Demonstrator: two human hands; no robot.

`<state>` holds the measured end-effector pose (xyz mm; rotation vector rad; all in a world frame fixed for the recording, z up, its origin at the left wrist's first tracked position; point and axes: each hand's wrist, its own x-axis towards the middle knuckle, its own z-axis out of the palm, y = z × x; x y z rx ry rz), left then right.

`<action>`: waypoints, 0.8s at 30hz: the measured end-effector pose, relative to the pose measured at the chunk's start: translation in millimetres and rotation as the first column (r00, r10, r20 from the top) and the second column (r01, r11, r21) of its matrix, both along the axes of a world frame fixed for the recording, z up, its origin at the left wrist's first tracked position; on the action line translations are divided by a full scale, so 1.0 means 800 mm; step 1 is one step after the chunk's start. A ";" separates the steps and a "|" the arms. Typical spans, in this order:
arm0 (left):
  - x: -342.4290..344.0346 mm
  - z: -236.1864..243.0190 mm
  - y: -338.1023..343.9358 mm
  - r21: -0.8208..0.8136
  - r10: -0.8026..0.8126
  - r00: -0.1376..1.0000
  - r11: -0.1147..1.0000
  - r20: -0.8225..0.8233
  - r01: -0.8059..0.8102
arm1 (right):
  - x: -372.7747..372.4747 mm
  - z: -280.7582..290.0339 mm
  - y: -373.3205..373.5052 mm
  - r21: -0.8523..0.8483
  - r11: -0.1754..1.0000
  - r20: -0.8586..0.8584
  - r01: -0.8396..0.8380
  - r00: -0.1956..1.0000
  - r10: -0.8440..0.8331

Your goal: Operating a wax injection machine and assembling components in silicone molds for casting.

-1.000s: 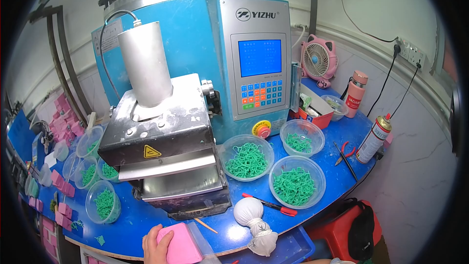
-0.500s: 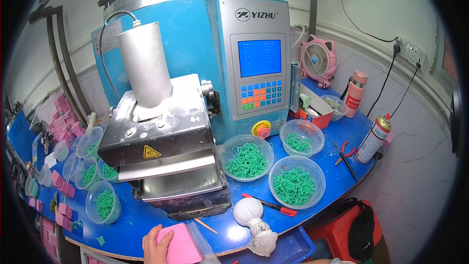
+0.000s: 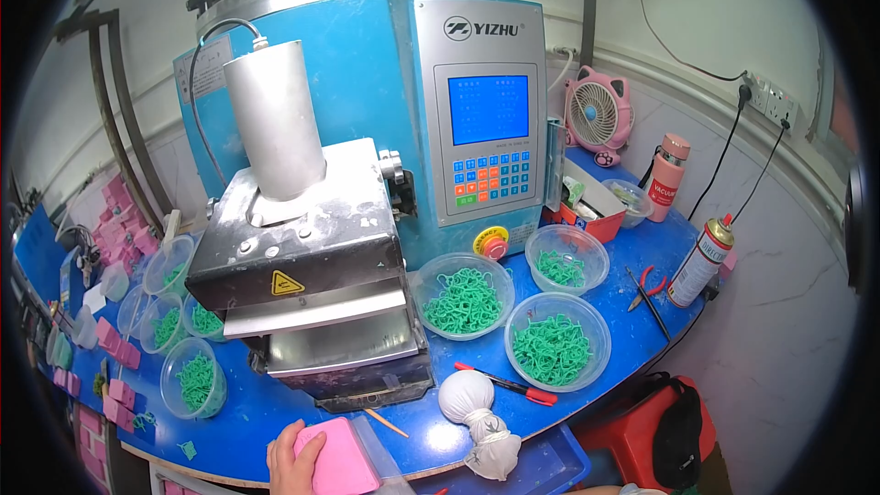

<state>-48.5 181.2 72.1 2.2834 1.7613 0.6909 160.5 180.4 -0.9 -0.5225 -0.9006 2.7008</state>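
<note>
My left hand is closed on a pink rubber mould at the near edge of the blue table, thumb on top. Along the mould's right side lies a clear sheet. Just beyond stands the blue machine's black clamp, topped by a metal cylinder, with a gap between its metal plates. Only a sliver of skin shows at the lower edge, right of centre; my right hand itself is out of the picture.
Clear bowls of green strands stand right of the clamp, others left. A white tied bag, a red-and-black marker and a wooden stick lie near the front. A spray can and pliers are at right.
The machine with its clamp sits very slightly farther right. My left hand and the pink mould look unmoved.
</note>
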 end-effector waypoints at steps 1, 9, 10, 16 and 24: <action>0.000 0.000 -0.001 -0.001 -0.003 1.000 1.000 0.003 0.003 | 0.000 0.000 -0.001 -0.001 1.000 0.000 0.000 1.000 0.000; 0.000 0.001 -0.004 -0.003 0.001 1.000 1.000 0.001 -0.001 | 0.000 0.004 -0.003 -0.010 1.000 0.023 -0.004 1.000 0.004; 0.000 0.001 -0.005 -0.006 0.004 1.000 1.000 -0.001 -0.004 | 0.000 0.005 -0.003 -0.010 1.000 0.023 -0.004 1.000 0.005; 0.000 0.001 -0.003 -0.013 0.009 1.000 1.000 -0.004 -0.009 | 0.000 0.003 -0.002 -0.009 1.000 0.009 -0.003 1.000 0.003; 0.001 0.000 -0.004 -0.011 0.012 1.000 1.000 0.002 -0.012 | 0.001 0.003 -0.003 -0.002 1.000 0.000 0.004 1.000 -0.004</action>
